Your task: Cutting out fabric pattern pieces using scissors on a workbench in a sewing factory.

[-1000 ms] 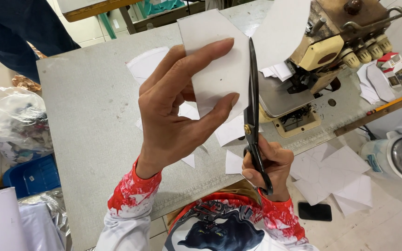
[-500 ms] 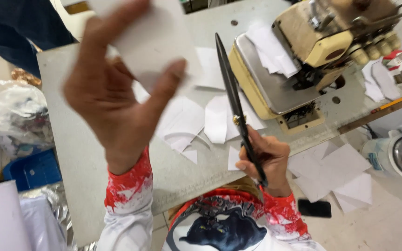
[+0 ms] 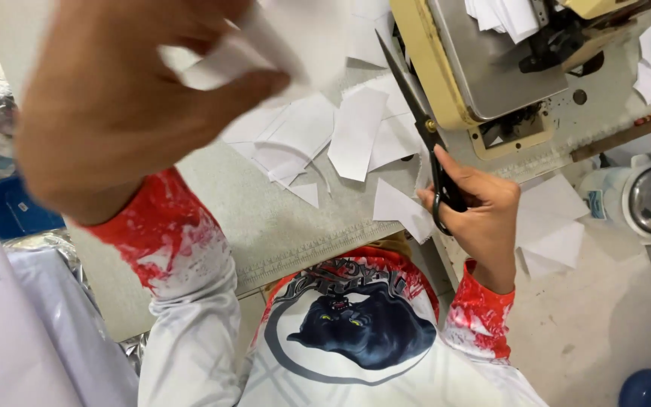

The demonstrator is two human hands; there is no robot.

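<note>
Since half a second ago, the left hand (image 3: 122, 105) has risen much closer to the camera and now fills the upper left of the view, while the sewing machine (image 3: 491, 60) has come nearer and larger. That left hand pinches a white fabric piece (image 3: 280, 38) between thumb and fingers, its grip closed on the piece, which is blurred, well above the surface (image 3: 265, 218). The right hand (image 3: 476, 215) sits just below the sewing machine's front corner, fingers through the black handles of long scissors (image 3: 423, 128), its grip closed around them; the blades run up and to the left along the machine's yellow edge and look nearly shut. Left of the sewing machine, a loose pile of white cut pieces (image 3: 340, 136) lies on the grey surface, and one more lies just beside the right hand. More white pieces (image 3: 551, 226) lie on the floor below the machine. To the right of the machine stands a white round container (image 3: 634, 200) with a bluish label on its side. A blue bin (image 3: 1, 211) shows far left of the machine.
</note>
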